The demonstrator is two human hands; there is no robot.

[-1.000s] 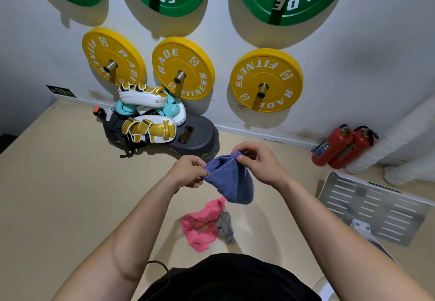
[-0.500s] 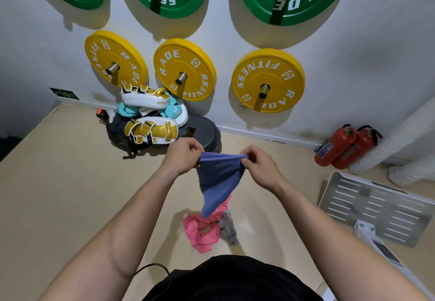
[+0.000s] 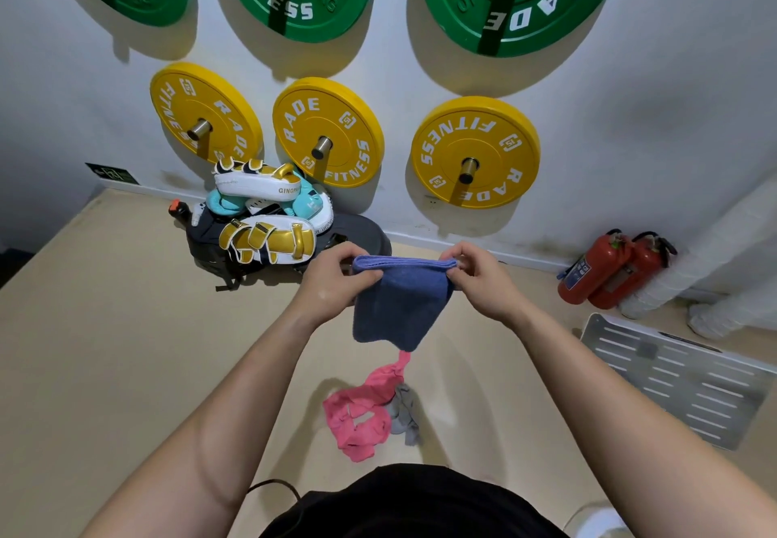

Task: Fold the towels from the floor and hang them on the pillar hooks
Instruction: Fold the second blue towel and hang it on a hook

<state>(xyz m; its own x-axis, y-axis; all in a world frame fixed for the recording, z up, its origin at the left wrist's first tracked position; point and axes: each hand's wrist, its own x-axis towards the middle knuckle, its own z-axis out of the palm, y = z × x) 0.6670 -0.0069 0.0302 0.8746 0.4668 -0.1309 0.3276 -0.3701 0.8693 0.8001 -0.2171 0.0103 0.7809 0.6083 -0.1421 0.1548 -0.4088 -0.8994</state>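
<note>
A blue towel (image 3: 399,306) hangs folded in the air in front of me, its top edge stretched flat between my hands. My left hand (image 3: 336,281) pinches the left top corner. At the right top corner my right hand (image 3: 479,281) pinches the edge with thumb and fingers. Below, on the tan floor, lie a crumpled pink towel (image 3: 361,415) and a small grey towel (image 3: 403,413) touching its right side. No pillar or hooks are in view.
A pile of gold-and-white boxing pads (image 3: 269,218) on a dark bag sits against the wall ahead. Yellow weight plates (image 3: 475,150) and green ones hang on the wall. Two red fire extinguishers (image 3: 609,268) stand at right, near a white slotted metal plate (image 3: 677,377).
My hands have drawn apart and risen slightly, pulling the blue towel's top edge out straight; the bunched cloth now hangs as a flat folded panel.
</note>
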